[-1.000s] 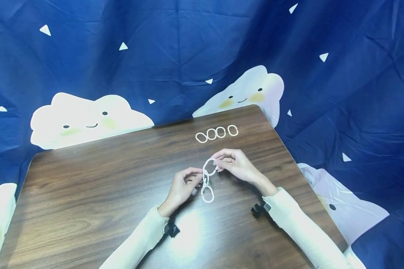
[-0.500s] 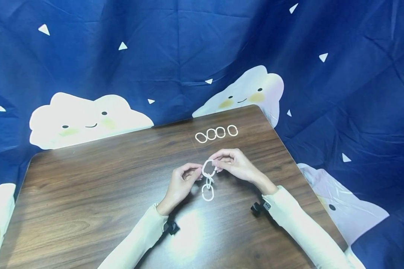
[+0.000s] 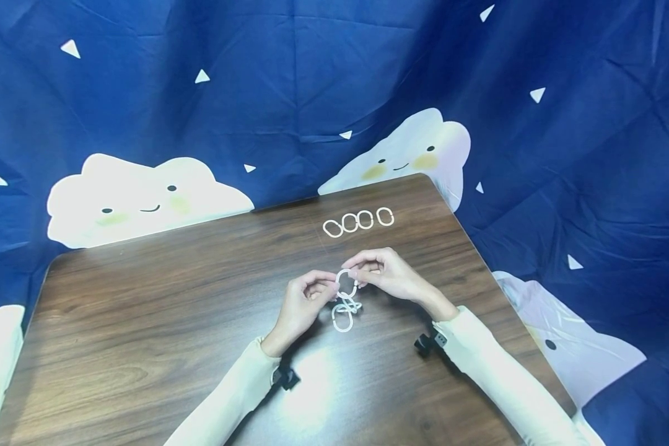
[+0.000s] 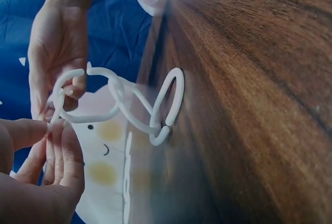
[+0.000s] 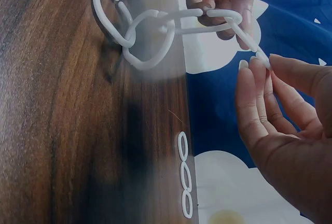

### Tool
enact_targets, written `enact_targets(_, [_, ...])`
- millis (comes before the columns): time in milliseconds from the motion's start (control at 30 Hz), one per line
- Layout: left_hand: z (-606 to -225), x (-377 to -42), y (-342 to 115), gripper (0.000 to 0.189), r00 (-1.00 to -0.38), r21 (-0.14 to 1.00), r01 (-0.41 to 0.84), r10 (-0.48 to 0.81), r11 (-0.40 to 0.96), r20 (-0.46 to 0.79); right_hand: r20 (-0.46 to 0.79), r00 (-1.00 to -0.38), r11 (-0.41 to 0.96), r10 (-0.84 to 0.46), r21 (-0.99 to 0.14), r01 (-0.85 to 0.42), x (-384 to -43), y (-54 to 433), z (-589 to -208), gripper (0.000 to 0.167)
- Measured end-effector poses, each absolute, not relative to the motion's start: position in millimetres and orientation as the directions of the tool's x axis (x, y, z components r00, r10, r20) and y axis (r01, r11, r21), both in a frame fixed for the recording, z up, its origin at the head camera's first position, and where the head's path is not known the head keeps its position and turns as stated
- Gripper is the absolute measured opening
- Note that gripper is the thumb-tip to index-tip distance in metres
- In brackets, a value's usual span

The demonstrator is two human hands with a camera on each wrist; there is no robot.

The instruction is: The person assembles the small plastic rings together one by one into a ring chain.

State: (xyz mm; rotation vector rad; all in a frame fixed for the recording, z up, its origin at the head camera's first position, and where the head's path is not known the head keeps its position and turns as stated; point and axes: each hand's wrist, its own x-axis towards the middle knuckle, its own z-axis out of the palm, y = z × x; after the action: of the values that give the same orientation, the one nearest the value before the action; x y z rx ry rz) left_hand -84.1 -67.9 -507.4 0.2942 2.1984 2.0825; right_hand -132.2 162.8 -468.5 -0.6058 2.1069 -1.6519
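Observation:
A short chain of white plastic links hangs between the hands. My left hand (image 3: 306, 300) pinches the left side of the top link (image 3: 340, 273) between thumb and fingers. On that link's upper right, the thumb and fingers of my right hand (image 3: 387, 272) pinch too. Below it, a middle link (image 3: 358, 308) lies tilted toward the right. The lowest link (image 4: 179, 86) rests against the wooden table in the left wrist view. The right wrist view shows the fingertips of the right hand at the end of the chain, with a small split in several links.
Several loose white links (image 3: 384, 208) lie in a row near the far right edge of the brown wooden table (image 3: 145, 347). Behind the table hangs a blue curtain (image 3: 290, 74) with clouds and triangles. A black wrist camera (image 3: 285, 377) sits at each cuff.
The top link has come down slightly and the right hand has shifted a little left. The middle link has tipped to the right, and the lower links have bunched up closer together.

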Motion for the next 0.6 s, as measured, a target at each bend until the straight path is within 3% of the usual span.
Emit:
enact_targets(233, [-513, -85, -66, 0.019, -0.976, 0.997, 0.061, 0.211, 0.038, 0.052, -0.047, -0.832, 0.208, -0.553, -0.975, -0.083, -138, 164, -472, 0.024])
enact_targets(600, [-514, -86, -66, 0.019, -0.978, 0.998, 0.054, 0.203, 0.020, 0.049, -0.133, -0.893, 0.187, -0.429, -0.981, 0.056, -169, 183, -479, 0.030])
